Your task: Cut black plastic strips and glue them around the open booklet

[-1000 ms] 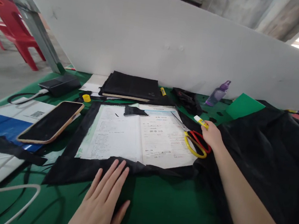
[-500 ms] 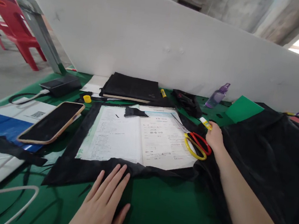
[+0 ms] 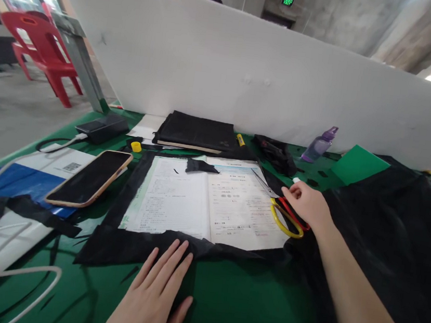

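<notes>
My left hand (image 3: pixel 156 290) lies flat with its fingers stretched out, fingertips on the folded black fabric edge (image 3: pixel 130 248) along the front of an open printed booklet (image 3: pixel 179 204). Right of the booklet, my right hand (image 3: pixel 306 204) is closed round a glue stick (image 3: pixel 295 180); only its white end shows above the fingers. Just under that hand are scissors (image 3: pixel 286 225) with red and yellow handles, their blades resting on the page. A black scrap (image 3: pixel 201 166) lies across the top of the booklet.
A phone (image 3: pixel 90 177), a black box with a cable (image 3: pixel 102 126) and a yellow cap (image 3: pixel 136 146) are on the left. Behind stand a black-covered book (image 3: pixel 198 130) and a purple spray bottle (image 3: pixel 319 144). Black fabric (image 3: pixel 394 241) and a green card (image 3: pixel 360 167) lie right.
My right hand has shifted left towards the scissors and curled, hiding the glue stick's yellow body. The left hand stays flat. The whole view has shifted slightly.
</notes>
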A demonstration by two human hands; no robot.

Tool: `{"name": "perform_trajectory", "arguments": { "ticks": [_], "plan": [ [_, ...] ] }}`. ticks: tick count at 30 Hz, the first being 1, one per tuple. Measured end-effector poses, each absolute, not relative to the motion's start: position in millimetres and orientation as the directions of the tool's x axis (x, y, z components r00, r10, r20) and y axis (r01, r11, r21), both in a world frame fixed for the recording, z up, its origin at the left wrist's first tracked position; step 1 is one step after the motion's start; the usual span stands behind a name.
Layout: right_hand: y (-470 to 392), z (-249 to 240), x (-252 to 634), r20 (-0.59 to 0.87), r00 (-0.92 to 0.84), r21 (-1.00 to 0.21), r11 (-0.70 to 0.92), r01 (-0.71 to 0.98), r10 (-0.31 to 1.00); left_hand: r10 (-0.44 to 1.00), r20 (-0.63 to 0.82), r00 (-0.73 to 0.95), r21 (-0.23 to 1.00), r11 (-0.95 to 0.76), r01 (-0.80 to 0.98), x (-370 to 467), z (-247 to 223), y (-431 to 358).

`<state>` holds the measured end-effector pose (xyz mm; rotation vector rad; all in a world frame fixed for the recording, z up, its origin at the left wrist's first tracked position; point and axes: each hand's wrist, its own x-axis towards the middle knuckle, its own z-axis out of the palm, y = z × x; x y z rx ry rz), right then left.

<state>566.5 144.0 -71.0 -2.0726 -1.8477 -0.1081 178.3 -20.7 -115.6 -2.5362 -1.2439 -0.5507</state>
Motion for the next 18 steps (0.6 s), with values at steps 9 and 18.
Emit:
{"name": "perform_trajectory", "arguments": {
  "ticks": [9,18],
  "plan": [
    [133.2,-65.6,566.0,-0.186,0.063,-0.192,-0.099,0.976,0.981,0.75,0.29,0.594,-0.052,-0.608,0.793,180.0,-90.1,-12.7],
    [139.3,-66.0,566.7,-0.227,0.052,-0.19,-0.097,0.977,0.972,0.856,0.061,0.513,0.037,-0.516,0.856,210.6,4.4,97.3]
  ]
}}
